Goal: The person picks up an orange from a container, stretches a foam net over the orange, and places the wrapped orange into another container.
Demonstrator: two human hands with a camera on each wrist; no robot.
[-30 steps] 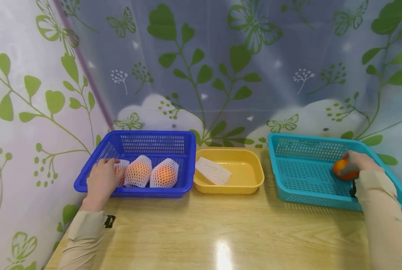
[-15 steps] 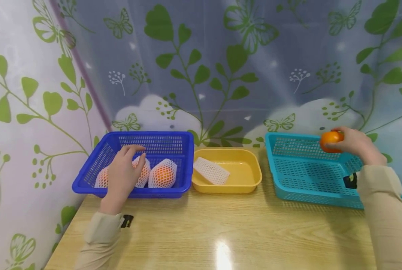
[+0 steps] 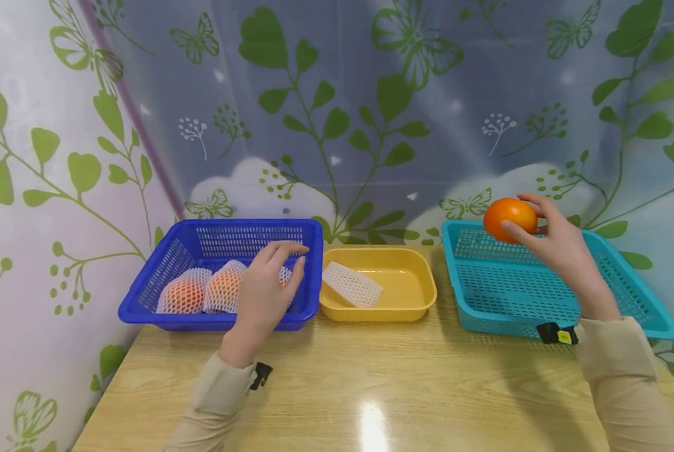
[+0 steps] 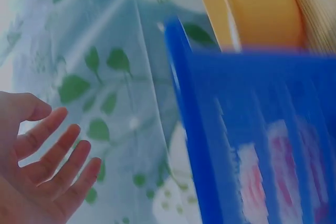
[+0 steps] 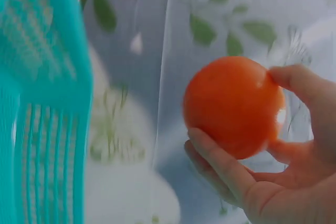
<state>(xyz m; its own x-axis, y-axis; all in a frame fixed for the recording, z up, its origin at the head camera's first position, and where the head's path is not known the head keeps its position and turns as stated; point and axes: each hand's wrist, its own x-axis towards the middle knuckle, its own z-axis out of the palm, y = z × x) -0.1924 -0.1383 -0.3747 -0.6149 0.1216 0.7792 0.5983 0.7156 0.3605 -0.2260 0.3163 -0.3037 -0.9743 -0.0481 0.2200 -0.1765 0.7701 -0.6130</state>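
Observation:
In the head view my right hand (image 3: 565,254) holds an orange (image 3: 508,220) up above the teal basket (image 3: 460,276). Thumb and fingers are curled round the fruit, as the right wrist view confirms for the orange (image 5: 231,106). My left hand (image 3: 262,295) hovers over the right part of the blue basket (image 3: 220,326), holding nothing, its fingers loosely bent. Inside that basket lie several oranges in white foam net sleeves, among them a netted orange (image 3: 184,294) at the left. The left hand partly hides the rightmost one.
Between the baskets stands a shallow yellow tray (image 3: 407,289) with an unfilled white foam net sleeve (image 3: 352,284) leaning in its left side. All three containers rest on a wooden table (image 3: 404,383), against a leaf-patterned curtain (image 3: 337,94).
My right hand has lifted the orange out of the teal basket and carried it left. The left hand has drawn back from the left netted orange and moved right across the blue basket.

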